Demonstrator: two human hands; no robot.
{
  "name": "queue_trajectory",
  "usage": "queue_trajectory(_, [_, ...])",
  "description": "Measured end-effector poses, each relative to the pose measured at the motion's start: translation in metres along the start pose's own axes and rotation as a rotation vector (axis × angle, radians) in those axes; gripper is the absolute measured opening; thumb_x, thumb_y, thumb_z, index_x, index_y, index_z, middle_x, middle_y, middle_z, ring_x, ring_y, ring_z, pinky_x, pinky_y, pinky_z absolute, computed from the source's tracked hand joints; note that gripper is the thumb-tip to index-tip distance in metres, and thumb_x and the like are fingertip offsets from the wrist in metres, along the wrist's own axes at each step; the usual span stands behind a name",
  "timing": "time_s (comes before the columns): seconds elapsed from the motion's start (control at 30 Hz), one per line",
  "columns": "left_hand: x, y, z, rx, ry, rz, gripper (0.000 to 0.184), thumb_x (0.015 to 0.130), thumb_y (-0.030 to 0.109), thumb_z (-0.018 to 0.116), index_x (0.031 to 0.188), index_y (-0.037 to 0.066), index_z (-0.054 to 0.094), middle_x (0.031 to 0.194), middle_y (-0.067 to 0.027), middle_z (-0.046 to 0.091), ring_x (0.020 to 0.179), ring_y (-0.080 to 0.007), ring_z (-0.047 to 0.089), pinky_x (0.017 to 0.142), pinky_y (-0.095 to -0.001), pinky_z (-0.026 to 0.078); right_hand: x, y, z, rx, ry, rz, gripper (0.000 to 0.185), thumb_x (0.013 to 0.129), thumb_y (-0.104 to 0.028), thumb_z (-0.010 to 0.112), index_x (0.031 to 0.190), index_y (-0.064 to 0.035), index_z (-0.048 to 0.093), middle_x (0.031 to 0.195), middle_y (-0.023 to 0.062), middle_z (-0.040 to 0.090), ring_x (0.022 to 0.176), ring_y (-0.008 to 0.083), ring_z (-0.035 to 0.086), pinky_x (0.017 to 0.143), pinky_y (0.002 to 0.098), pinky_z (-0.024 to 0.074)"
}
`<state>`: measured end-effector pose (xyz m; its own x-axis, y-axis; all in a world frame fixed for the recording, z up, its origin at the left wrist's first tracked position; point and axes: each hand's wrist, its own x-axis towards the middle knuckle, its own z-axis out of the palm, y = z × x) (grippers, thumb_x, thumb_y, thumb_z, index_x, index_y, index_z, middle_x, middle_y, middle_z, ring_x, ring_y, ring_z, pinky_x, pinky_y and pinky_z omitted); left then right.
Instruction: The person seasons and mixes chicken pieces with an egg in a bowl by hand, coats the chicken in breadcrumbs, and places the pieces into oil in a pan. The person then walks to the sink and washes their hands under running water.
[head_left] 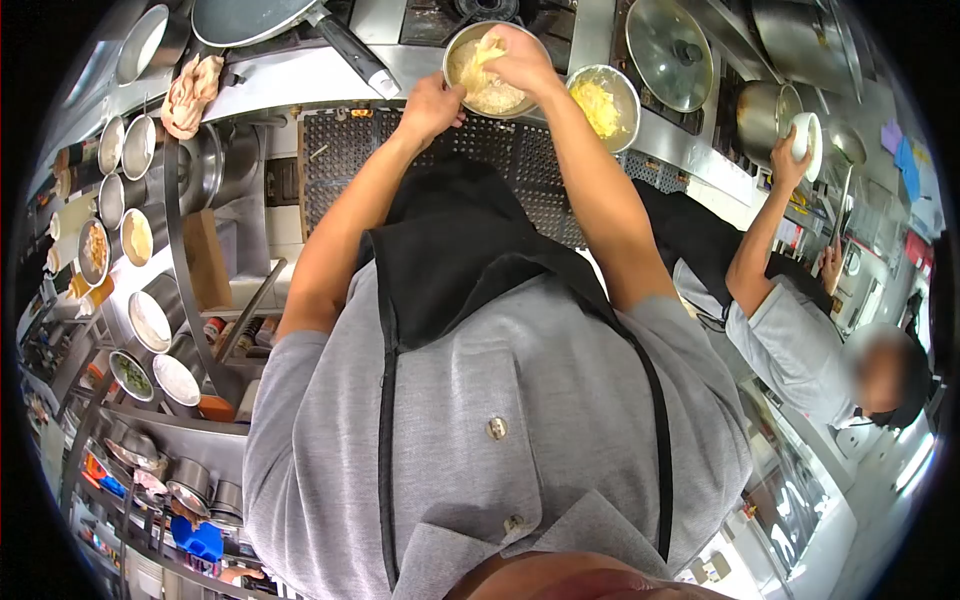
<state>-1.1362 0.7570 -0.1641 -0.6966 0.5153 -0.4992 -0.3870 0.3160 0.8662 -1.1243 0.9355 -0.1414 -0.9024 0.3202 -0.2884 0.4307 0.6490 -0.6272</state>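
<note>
My right hand (pixel 517 62) is over a round metal bowl (pixel 448 58), its fingers closed on pale yellow strips (pixel 484 52). What kind of food the strips are, I cannot tell. Beneath them the bowl contains a pale, wet-looking mixture (pixel 495 97). My left hand (pixel 433 107) grips the bowl's near left rim. Just right of it stands a second metal bowl (pixel 630 112), with brighter yellow shreds (pixel 597 108) inside.
A frying pan (pixel 250 20) sits at upper left, its black handle (pixel 350 48) pointing toward me. Left of it lies a crumpled cloth (pixel 192 97). A glass lid (pixel 668 55) rests at upper right. On the right, a co-worker (pixel 800 340) holds a white bowl (pixel 812 148).
</note>
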Motion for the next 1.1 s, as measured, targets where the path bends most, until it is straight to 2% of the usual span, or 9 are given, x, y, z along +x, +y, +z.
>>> queue_trajectory(0.07, [0.000, -0.003, 0.000, 0.013, -0.010, -0.011, 0.022, 0.090, 0.012, 0.051, 0.100, -0.008, 0.056, 0.078, -0.0102, 0.060, 0.061, -0.0167, 0.063, 0.055, -0.0284, 0.054, -0.012, -0.010, -0.018, -0.057, 0.151, -0.302, 0.040, 0.066, -0.006, 0.068, 0.106, -0.0113, 0.063, 0.100, 0.0161, 0.063, 0.097, 0.0353, 0.061, 0.083, 0.0394, 0.0493])
queue_trajectory(0.2, [-0.002, 0.000, -0.002, 0.002, -0.014, -0.024, 0.023, 0.090, 0.011, 0.051, 0.101, -0.008, 0.056, 0.078, -0.0100, 0.060, 0.062, -0.0166, 0.063, 0.056, -0.0282, 0.054, -0.031, -0.011, -0.022, -0.204, 0.136, -0.498, 0.045, 0.066, 0.005, 0.057, 0.108, -0.0104, 0.063, 0.104, 0.0179, 0.061, 0.099, 0.0377, 0.058, 0.086, 0.0416, 0.0479])
queue_trajectory(0.3, [-0.002, 0.002, -0.001, -0.035, -0.020, -0.018, 0.024, 0.090, 0.011, 0.051, 0.104, -0.008, 0.056, 0.080, -0.0104, 0.061, 0.062, -0.0163, 0.063, 0.057, -0.0275, 0.055, -0.041, 0.007, -0.023, -0.323, -0.140, -0.432, 0.047, 0.065, 0.005, 0.057, 0.108, -0.0117, 0.064, 0.112, 0.0176, 0.059, 0.103, 0.0373, 0.058, 0.088, 0.0420, 0.0472])
queue_trajectory(0.43, [-0.001, -0.002, 0.003, -0.132, -0.006, -0.021, 0.025, 0.090, 0.009, 0.050, 0.105, -0.011, 0.055, 0.084, -0.0118, 0.062, 0.068, -0.0165, 0.064, 0.062, -0.0271, 0.056, -0.025, 0.012, -0.007, -0.448, -0.160, -0.129, 0.051, 0.070, 0.002, 0.058, 0.121, -0.0015, 0.053, 0.120, 0.0265, 0.053, 0.112, 0.0392, 0.054, 0.093, 0.0424, 0.0464])
queue_trajectory(0.57, [0.014, -0.016, 0.010, -0.161, 0.040, -0.002, 0.025, 0.090, 0.007, 0.049, 0.105, -0.013, 0.053, 0.093, -0.0144, 0.063, 0.076, -0.0177, 0.065, 0.065, -0.0274, 0.058, -0.021, -0.004, 0.013, -0.647, -0.190, -0.096, 0.051, 0.074, -0.003, 0.065, 0.122, 0.0040, 0.049, 0.124, 0.0295, 0.049, 0.112, 0.0442, 0.053, 0.093, 0.0435, 0.0477])
queue_trajectory(0.77, [0.012, -0.008, 0.010, -0.230, -0.013, -0.011, 0.024, 0.091, 0.007, 0.050, 0.105, -0.013, 0.053, 0.095, -0.0137, 0.063, 0.082, -0.0178, 0.064, 0.069, -0.0271, 0.058, -0.006, 0.002, -0.009, -0.616, -0.232, -0.050, 0.030, 0.071, -0.005, 0.065, 0.100, 0.0000, 0.067, 0.102, 0.0237, 0.065, 0.104, 0.0345, 0.062, 0.087, 0.0409, 0.0501])
queue_trajectory(0.87, [0.016, -0.009, 0.012, -0.317, -0.039, -0.047, 0.024, 0.091, 0.006, 0.052, 0.105, -0.012, 0.053, 0.094, -0.0131, 0.062, 0.082, -0.0183, 0.065, 0.070, -0.0272, 0.059, -0.015, -0.022, -0.033, -0.286, -0.318, -0.122, 0.037, 0.074, -0.012, 0.061, 0.109, -0.0023, 0.065, 0.103, 0.0226, 0.065, 0.102, 0.0367, 0.061, 0.087, 0.0437, 0.0484])
queue_trajectory(1.03, [0.018, -0.012, 0.011, -0.330, -0.058, -0.091, 0.025, 0.090, 0.006, 0.053, 0.106, -0.013, 0.052, 0.096, -0.0143, 0.062, 0.083, -0.0190, 0.065, 0.073, -0.0273, 0.059, 0.001, -0.027, -0.039, -0.372, -0.156, -0.360, 0.027, 0.083, -0.012, 0.055, 0.106, -0.0009, 0.064, 0.097, 0.0229, 0.067, 0.090, 0.0334, 0.065, 0.081, 0.0409, 0.0494])
queue_trajectory(1.1, [0.017, -0.016, 0.012, -0.345, -0.060, -0.106, 0.025, 0.090, 0.007, 0.053, 0.107, -0.013, 0.052, 0.098, -0.0151, 0.063, 0.084, -0.0191, 0.065, 0.073, -0.0275, 0.059, 0.007, -0.020, -0.022, 0.244, -0.334, -0.025, 0.026, 0.085, -0.011, 0.052, 0.103, 0.0020, 0.063, 0.098, 0.0233, 0.066, 0.091, 0.0333, 0.063, 0.083, 0.0395, 0.0483])
